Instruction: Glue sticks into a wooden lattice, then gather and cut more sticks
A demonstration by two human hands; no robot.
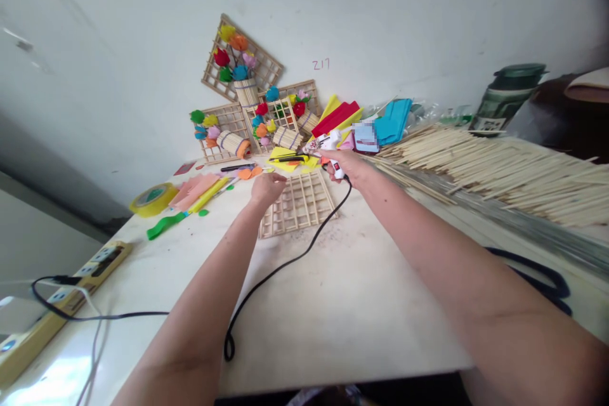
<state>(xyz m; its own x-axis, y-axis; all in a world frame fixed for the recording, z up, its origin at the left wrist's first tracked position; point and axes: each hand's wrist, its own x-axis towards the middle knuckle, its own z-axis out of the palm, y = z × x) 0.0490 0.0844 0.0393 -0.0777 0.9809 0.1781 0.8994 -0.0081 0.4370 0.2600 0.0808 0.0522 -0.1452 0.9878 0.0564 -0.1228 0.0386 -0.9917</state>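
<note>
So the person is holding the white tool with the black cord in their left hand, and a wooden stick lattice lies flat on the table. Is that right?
Not quite: the head view shows the white tool in the right hand, not the left. The black cord and the lattice lying on the table are as you say.

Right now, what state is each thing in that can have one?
Wooden lattice: lying flat
Left hand: curled at the lattice's edge
White corded tool: gripped in right hand
Black cord: slack, looped
Green bottle: lid on
Tape roll: lying flat
Power strip: black plug inserted
</note>
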